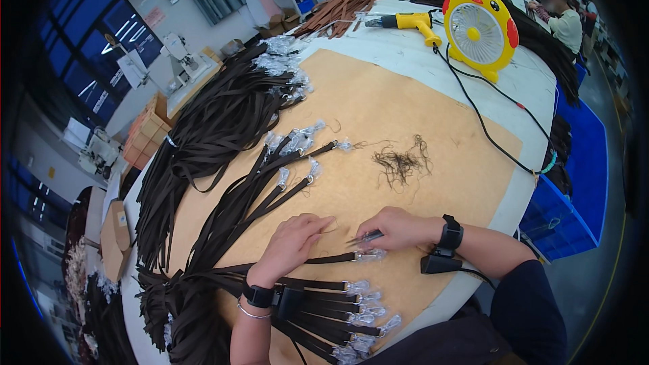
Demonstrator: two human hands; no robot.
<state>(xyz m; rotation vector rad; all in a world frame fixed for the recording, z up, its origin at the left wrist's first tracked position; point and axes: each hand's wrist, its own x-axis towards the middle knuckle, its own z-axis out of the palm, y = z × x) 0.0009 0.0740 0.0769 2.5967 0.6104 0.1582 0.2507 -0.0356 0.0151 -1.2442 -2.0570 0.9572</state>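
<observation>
My right hand grips a small pair of dark metal thread snips, their tips pointing left. Just left of those tips is my left hand, its thumb and fingers pinched together. Whatever sits in that pinch is too small to name. Below both hands, several dark straps fan out to the right, ending in metal clasps wrapped in clear plastic. More dark straps with wrapped clasps lie beyond my left hand. A tangle of cut dark threads rests farther out on the tan board.
A large heap of dark straps covers the left side. At the far right stand a yellow chick-shaped fan and a yellow heat gun, with black cables. A blue bin is beside the table. Another person sits beyond.
</observation>
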